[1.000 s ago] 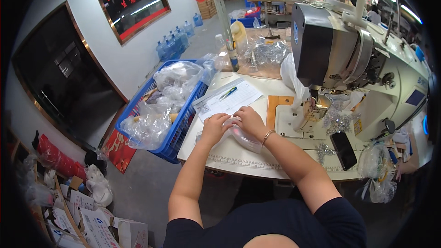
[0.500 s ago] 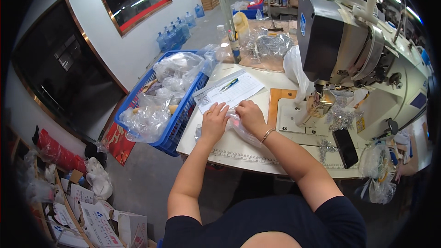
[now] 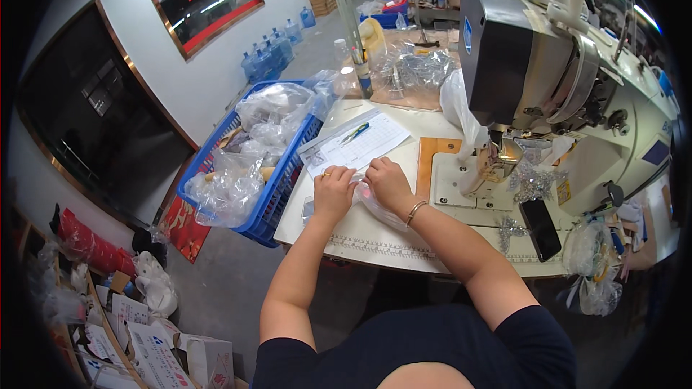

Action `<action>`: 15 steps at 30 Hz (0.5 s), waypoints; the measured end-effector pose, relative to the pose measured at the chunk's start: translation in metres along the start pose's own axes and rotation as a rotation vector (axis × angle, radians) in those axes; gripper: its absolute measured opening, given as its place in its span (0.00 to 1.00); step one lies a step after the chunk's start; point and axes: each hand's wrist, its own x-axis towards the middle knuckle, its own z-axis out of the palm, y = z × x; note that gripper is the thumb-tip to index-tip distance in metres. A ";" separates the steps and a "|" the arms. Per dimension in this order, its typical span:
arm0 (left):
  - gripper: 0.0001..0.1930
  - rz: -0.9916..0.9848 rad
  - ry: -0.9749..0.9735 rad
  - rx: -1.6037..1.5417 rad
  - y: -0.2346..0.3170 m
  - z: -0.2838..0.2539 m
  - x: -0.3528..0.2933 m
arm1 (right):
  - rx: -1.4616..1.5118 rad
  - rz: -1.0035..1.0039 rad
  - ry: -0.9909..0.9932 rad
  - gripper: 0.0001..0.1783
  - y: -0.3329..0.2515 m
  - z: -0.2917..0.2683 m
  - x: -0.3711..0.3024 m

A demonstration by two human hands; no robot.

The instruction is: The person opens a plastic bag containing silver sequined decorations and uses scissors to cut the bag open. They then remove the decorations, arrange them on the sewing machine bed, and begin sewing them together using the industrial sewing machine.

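Note:
My left hand and my right hand are close together over the front of the white table. Their curled fingers pinch the top of a clear plastic bag. Something pinkish shows through the bag between my hands; its kind is hidden. Just beyond my fingers lies a printed sheet with a green and blue thread snipper or similar small tool on it. The sewing machine stands to the right of my right hand.
Left of the table, a blue basket holds several plastic bags. A black phone and clusters of shiny trim lie on the right. A ruler strip follows the front edge. Clear plastic wrap lies behind.
The whole view has shifted slightly. My right fingers are a little more curled toward the bag's top; both hands stay at the bag.

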 end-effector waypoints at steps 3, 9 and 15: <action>0.11 0.007 -0.009 0.034 0.001 -0.001 0.001 | -0.005 -0.021 0.117 0.06 -0.007 -0.010 0.002; 0.13 0.075 0.069 0.019 0.002 -0.001 0.000 | -0.020 -0.099 0.099 0.05 0.004 0.004 0.002; 0.07 0.254 0.068 0.053 -0.002 -0.020 -0.004 | 0.264 -0.036 -0.099 0.12 -0.004 -0.015 -0.009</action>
